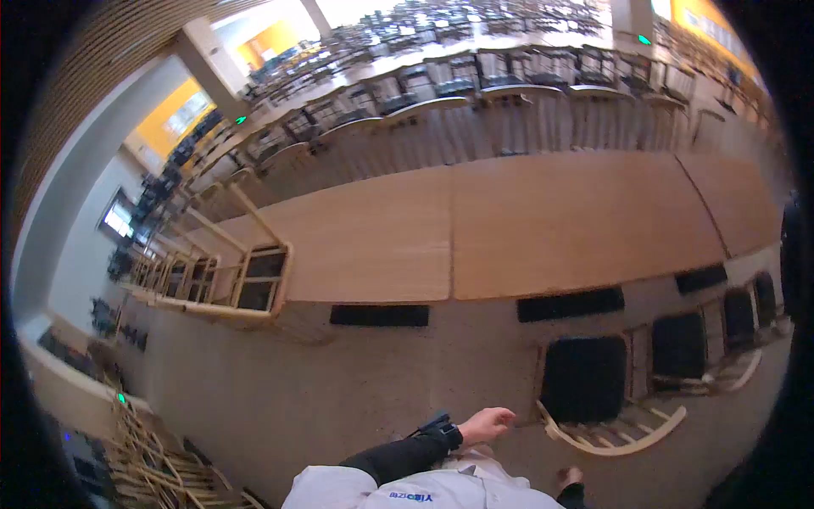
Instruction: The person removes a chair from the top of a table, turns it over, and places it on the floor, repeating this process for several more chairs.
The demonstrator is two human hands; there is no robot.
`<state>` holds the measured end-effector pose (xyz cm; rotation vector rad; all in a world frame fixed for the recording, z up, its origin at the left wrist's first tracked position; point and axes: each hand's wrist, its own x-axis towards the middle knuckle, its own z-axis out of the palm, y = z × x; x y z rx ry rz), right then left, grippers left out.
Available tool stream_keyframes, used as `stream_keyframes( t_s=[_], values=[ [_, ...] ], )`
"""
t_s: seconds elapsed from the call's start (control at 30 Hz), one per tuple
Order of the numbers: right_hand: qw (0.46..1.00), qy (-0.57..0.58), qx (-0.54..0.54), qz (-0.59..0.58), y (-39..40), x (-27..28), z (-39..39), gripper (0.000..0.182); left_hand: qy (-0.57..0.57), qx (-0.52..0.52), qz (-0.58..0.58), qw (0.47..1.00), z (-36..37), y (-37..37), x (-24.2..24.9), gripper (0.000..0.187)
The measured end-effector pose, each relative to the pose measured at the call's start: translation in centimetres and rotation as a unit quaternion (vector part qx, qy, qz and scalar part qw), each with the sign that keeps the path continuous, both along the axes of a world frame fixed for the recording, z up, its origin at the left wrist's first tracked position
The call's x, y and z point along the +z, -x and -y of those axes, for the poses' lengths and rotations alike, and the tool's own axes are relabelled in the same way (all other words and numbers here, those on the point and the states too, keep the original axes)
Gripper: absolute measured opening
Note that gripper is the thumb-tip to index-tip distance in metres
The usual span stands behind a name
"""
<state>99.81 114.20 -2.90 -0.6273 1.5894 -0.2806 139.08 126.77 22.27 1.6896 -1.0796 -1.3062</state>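
My left hand (487,425), with a black sleeve and a dark band at the wrist, reaches across in front of my white top. Its fingers are loosely bent and hold nothing. Just to its right stands a wooden chair (584,380) with a black seat, and the fingertips are a little short of its curved back. My right hand (571,478) shows only in part, low beside my body below that chair; its fingers are blurred.
A long row of joined wooden tables (365,237) runs across ahead. Upturned chairs (263,276) rest at its left end. More chairs (678,346) line the near right side, and stacked wooden chairs (157,450) stand lower left. Beyond are further rows of chairs (428,109).
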Motion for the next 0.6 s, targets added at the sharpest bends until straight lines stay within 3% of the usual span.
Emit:
stream_keyframes(
  t_s=[0.07,0.1,0.13,0.17,0.2,0.23,0.3,0.33,0.37,0.4,0.43,0.47,0.5,0.53,0.6],
  values=[
    [0.929,-0.022,0.362,-0.07,0.4,-6.4,-1.9,0.028,-0.032,0.097,0.012,0.995,-3.9,-2.4,-0.5,0.037],
    [0.924,-0.013,0.375,-0.067,-2.4,-4.7,-2.1,0.028,-0.025,0.111,0.017,0.993,-6.2,-3.5,-1.4,0.037],
    [0.804,0.167,0.553,-0.142,-5.4,-2.5,-2.8,0.028,-0.03,0.151,-0.002,0.988,-8.3,-4.5,-2.2,0.035],
    [0.616,0.337,0.681,-0.207,-8.5,-0.1,-3.5,0.028,-0.031,0.189,-0.022,0.981,-10.6,-5.6,-3.1,0.034],
    [0.591,0.305,0.741,-0.093,-9.0,-4.4,-2.1,0.026,-0.021,0.204,-0.018,0.979,-13.0,-6.6,-2.5,0.034],
    [0.577,0.316,0.748,-0.09,-11.6,-4.8,-1.0,0.026,-0.035,0.248,-0.028,0.968,-15.7,-7.3,-1.6,0.033],
    [0.718,0.232,0.63,0.185,-16.2,-5.2,0.0,0.022,-0.041,0.308,-0.038,0.95,-21.1,-8.3,-1.2,0.032],
    [0.529,0.388,0.752,0.057,-18.4,-11.0,4.5,0.02,-0.023,0.349,-0.057,0.935,-24.0,-8.6,-2.2,0.032],
    [0.305,0.537,0.783,-0.074,-20.7,-15.6,8.3,0.018,-0.009,0.387,-0.076,0.919,-26.9,-8.6,-2.9,0.031],
    [0.518,0.476,0.71,0.043,-24.9,-11.0,6.9,0.005,-0.005,0.397,-0.075,0.915,-29.9,-8.5,-3.3,0.031],
    [0.682,0.409,0.574,0.192,-29.1,-6.8,5.8,0.01,0.002,0.44,-0.071,0.895,-33.0,-8.4,-3.6,0.031],
    [0.902,0.196,0.352,0.155,-34.4,0.0,1.7,0.007,0.009,0.483,-0.068,0.873,-35.9,-8.1,-3.5,0.031],
    [0.87,0.229,0.403,0.165,-38.9,8.9,-2.2,0.007,0.012,0.496,-0.069,0.865,-39.0,-7.8,-4.3,0.031],
    [0.88,0.199,0.365,0.23,-42.7,10.6,-4.2,0.01,0.011,0.538,-0.06,0.841,-41.9,-7.3,-4.6,0.031],
    [0.878,0.213,0.381,0.196,-50.2,11.0,-9.4,0.017,0.04,0.631,-0.08,0.771,-47.4,-6.5,-7.5,0.026]
  ],
)
